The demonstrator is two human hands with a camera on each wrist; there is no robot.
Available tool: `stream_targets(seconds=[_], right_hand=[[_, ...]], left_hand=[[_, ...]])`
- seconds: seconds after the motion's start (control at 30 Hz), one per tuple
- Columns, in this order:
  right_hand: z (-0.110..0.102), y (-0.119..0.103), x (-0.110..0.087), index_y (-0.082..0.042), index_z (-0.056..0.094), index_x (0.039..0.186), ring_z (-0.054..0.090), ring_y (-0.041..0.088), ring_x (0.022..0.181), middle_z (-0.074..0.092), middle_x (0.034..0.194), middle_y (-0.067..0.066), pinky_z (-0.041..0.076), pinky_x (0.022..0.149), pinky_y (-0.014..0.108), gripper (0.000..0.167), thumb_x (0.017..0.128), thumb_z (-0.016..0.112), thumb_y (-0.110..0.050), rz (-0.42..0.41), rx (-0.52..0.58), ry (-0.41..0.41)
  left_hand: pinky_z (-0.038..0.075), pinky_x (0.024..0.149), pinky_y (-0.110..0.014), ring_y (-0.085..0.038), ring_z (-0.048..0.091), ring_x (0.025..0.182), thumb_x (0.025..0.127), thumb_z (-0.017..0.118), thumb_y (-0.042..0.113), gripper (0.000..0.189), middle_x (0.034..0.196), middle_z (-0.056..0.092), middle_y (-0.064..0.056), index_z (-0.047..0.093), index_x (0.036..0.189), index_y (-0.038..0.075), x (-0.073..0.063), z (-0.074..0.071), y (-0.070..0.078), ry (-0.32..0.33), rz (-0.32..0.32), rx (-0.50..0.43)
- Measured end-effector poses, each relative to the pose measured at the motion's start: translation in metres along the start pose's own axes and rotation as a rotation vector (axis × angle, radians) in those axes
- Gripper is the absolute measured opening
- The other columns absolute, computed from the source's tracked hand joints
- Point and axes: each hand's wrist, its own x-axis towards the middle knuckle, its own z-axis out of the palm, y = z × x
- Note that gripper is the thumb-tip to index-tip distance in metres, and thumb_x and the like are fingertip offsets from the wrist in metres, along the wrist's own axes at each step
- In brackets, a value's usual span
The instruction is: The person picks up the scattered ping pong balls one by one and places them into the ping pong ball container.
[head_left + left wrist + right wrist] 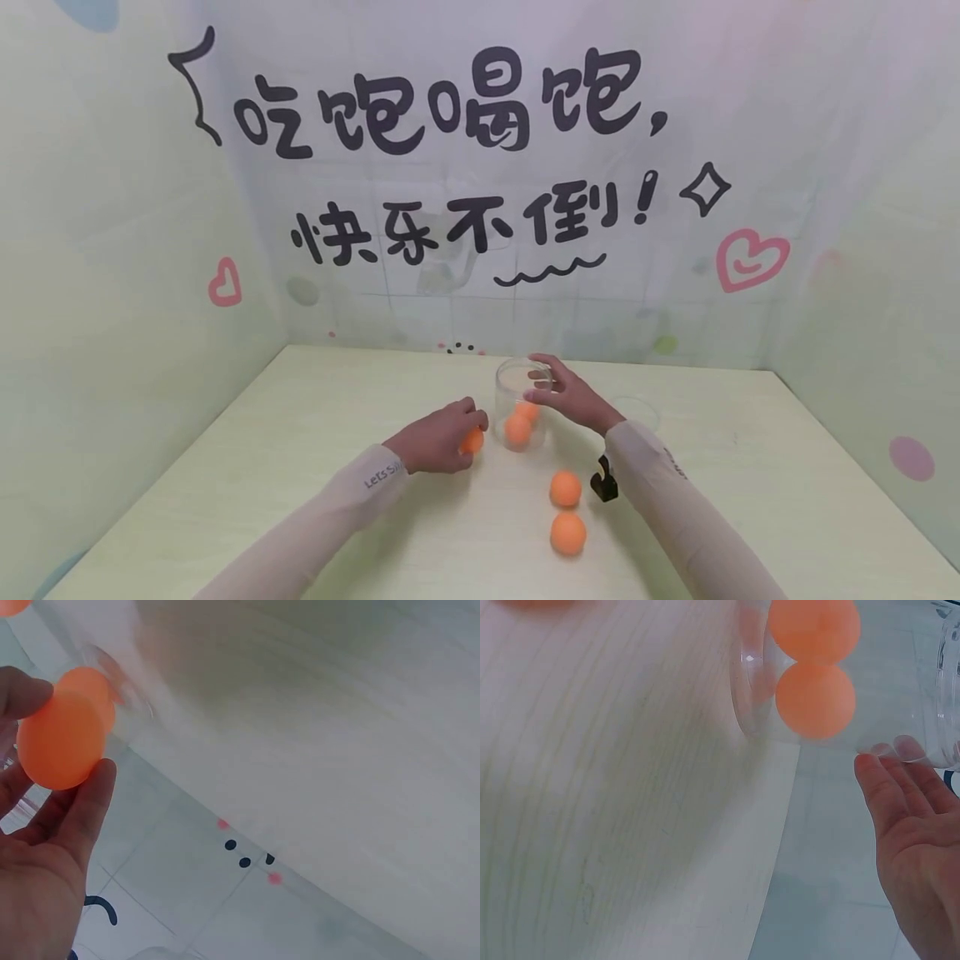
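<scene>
My left hand (441, 437) pinches an orange ball (472, 441) between thumb and fingertips, just left of a clear jar (504, 396). In the left wrist view, this ball (61, 742) overlaps the jar's contents behind it. The jar stands upright, and two orange balls lie at its bottom, one ball (815, 700) beside another ball (814, 626) in the right wrist view. My right hand (573, 396) holds the jar's upper right side, thumb in front and fingers round the back. The right fingertips (868, 766) lie against its wall.
Two more orange balls, a farther ball (566, 489) and a nearer ball (567, 533), lie on the table (300, 467) in front of the jar. A small black object (603, 483) sits beside the right sleeve. Behind that forearm is a clear round lid (643, 402). Printed curtains surround the table.
</scene>
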Motion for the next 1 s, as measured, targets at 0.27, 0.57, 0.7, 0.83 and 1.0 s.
stream_targets(seconds=[0.27, 0.57, 0.7, 0.83, 1.0], right_hand=[[0.000, 0.002, 0.001, -0.017, 0.028, 0.147, 0.042, 0.039, 0.133, 0.042, 0.144, 0.023, 0.036, 0.106, 0.054, 0.068, 0.090, 0.064, -0.030, -0.005, -0.002, -0.003], [-0.002, -0.005, -0.002, -0.015, 0.026, 0.149, 0.036, 0.041, 0.136, 0.037, 0.147, 0.024, 0.033, 0.108, 0.055, 0.069, 0.092, 0.063, -0.025, 0.003, 0.017, -0.031], [-0.001, -0.023, -0.010, -0.012, 0.027, 0.147, 0.037, 0.044, 0.135, 0.037, 0.146, 0.027, 0.033, 0.107, 0.055, 0.067, 0.092, 0.062, -0.022, -0.004, 0.016, -0.040], [-0.001, -0.032, -0.015, -0.010, 0.027, 0.147, 0.037, 0.044, 0.135, 0.037, 0.146, 0.028, 0.033, 0.108, 0.054, 0.066, 0.092, 0.061, -0.021, -0.002, 0.012, -0.037], [-0.001, -0.024, -0.013, -0.008, 0.026, 0.147, 0.038, 0.045, 0.134, 0.038, 0.145, 0.029, 0.033, 0.108, 0.055, 0.067, 0.092, 0.062, -0.022, -0.007, 0.020, -0.031]], left_hand=[[0.042, 0.066, -0.025, -0.013, 0.046, 0.077, 0.080, 0.069, 0.009, 0.033, 0.092, 0.047, 0.000, 0.059, 0.111, 0.007, 0.012, -0.008, -0.007, 0.028, 0.001, 0.029], [0.044, 0.068, -0.028, -0.015, 0.049, 0.077, 0.080, 0.068, 0.008, 0.032, 0.096, 0.049, -0.004, 0.059, 0.111, 0.008, 0.026, -0.022, -0.014, 0.046, -0.079, -0.011], [0.043, 0.066, -0.028, -0.016, 0.049, 0.077, 0.080, 0.068, 0.008, 0.033, 0.097, 0.049, -0.005, 0.059, 0.112, 0.008, 0.028, -0.025, -0.018, 0.053, -0.088, -0.020], [0.042, 0.064, -0.028, -0.017, 0.048, 0.076, 0.080, 0.067, 0.007, 0.033, 0.096, 0.049, -0.006, 0.058, 0.112, 0.006, 0.030, -0.027, -0.021, 0.065, -0.078, -0.025], [0.041, 0.063, -0.027, -0.017, 0.049, 0.075, 0.080, 0.065, 0.007, 0.034, 0.098, 0.048, -0.006, 0.058, 0.113, 0.008, 0.035, -0.031, -0.023, 0.071, -0.103, -0.028]])
